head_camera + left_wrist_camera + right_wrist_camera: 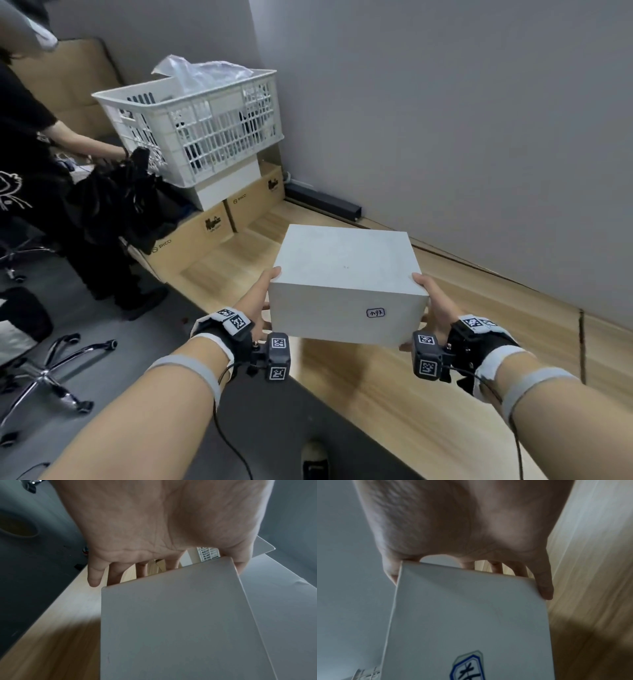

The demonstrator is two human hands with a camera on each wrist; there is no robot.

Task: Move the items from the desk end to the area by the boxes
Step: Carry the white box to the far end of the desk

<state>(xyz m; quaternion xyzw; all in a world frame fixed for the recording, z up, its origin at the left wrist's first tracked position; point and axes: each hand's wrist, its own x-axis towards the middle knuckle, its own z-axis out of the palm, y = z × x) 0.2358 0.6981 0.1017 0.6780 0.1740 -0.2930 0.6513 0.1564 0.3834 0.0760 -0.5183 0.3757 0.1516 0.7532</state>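
A plain white box with a small handwritten label hangs above the wooden desk, carried between both hands. My left hand grips its left end, thumb on the top edge and fingers underneath. My right hand grips the right end the same way. In the left wrist view the palm of my left hand lies against the box. The right wrist view has my right hand clasping the box. Brown cardboard boxes stand at the desk's far end.
A white slatted basket with plastic wrap sits on a white carton atop the cardboard boxes. Another person stands at the left with a black bag. An office chair base is on the floor. A grey wall runs along the right.
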